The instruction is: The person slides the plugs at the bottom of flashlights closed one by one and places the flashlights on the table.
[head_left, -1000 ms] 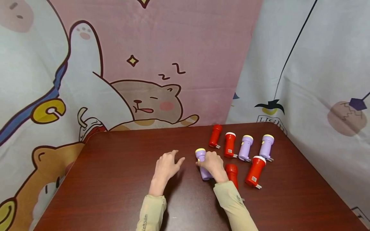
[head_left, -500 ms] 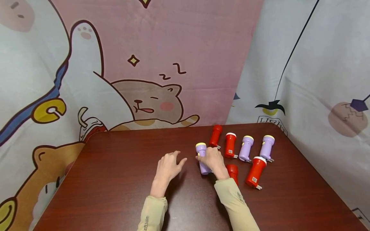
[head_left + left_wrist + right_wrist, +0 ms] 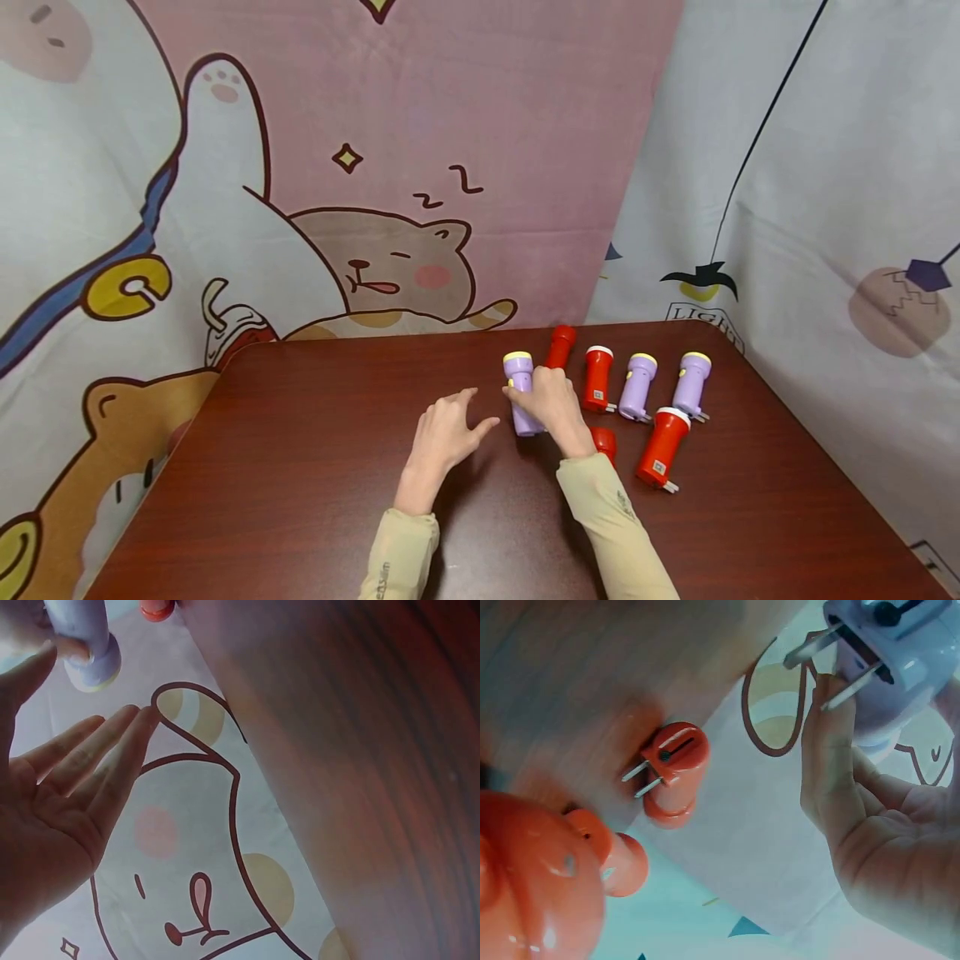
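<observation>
Right hand [image 3: 551, 404] has 1 purple flashlight [image 3: 520, 392] wrapped in its fingers, left of the far row.

Left hand [image 3: 442, 433] is spread out, holding nothing, just left of it over the table [image 3: 300, 467]. Count: 3 purple, 4 red. 2 red [image 3: 597, 377] and 2 purple [image 3: 636, 383] in the far row, 2 red [image 3: 662, 446] nearer.

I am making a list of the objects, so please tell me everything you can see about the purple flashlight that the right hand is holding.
The purple flashlight looks like smooth lilac plastic, with a pale yellow rim at its wide head and two metal plug prongs at its tail. The right hand grips its body, head pointing away from the person. It is beside a row of red and purple flashlights on the dark wooden table. Whether it touches the table is unclear.
</observation>
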The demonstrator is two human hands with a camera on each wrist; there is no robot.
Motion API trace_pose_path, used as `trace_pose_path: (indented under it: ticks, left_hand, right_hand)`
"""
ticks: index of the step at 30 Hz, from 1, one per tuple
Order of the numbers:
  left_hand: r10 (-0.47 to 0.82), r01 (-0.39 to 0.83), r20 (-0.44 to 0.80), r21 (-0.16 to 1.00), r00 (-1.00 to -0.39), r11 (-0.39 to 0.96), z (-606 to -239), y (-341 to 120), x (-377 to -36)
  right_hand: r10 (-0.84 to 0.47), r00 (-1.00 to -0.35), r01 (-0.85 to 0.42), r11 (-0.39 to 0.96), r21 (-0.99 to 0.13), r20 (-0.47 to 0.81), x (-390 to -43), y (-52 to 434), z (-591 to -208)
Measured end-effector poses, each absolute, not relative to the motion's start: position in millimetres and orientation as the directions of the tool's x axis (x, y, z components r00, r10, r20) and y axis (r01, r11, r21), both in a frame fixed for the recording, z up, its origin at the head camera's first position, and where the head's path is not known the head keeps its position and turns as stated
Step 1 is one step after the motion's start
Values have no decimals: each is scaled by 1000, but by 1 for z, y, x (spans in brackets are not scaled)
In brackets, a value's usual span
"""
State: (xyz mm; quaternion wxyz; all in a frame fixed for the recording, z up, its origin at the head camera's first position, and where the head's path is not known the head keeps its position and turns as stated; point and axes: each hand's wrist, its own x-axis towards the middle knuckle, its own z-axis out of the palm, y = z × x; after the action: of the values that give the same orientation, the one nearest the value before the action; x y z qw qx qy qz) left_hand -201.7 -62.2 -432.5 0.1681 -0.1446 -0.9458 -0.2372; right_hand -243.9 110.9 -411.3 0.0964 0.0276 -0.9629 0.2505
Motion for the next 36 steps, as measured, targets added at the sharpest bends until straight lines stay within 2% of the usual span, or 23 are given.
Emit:
trace_pose_path:
  ticks: [16, 25, 36]
  left_hand:
    - [275, 477, 462, 404, -843, 781, -434, -35, -197]
    - [273, 492, 476, 429, -836, 758, -434, -27, -196]
    - [247, 471, 452, 494, -857, 731, -433, -25, -196]
  right_hand:
    - [0, -964, -143, 839, -524, 264, -240, 102, -396]
    - [-7, -949, -174, 846, -505, 314, -235, 97, -393]
    - [0, -949, -170, 841, -514, 314, -232, 96, -392]
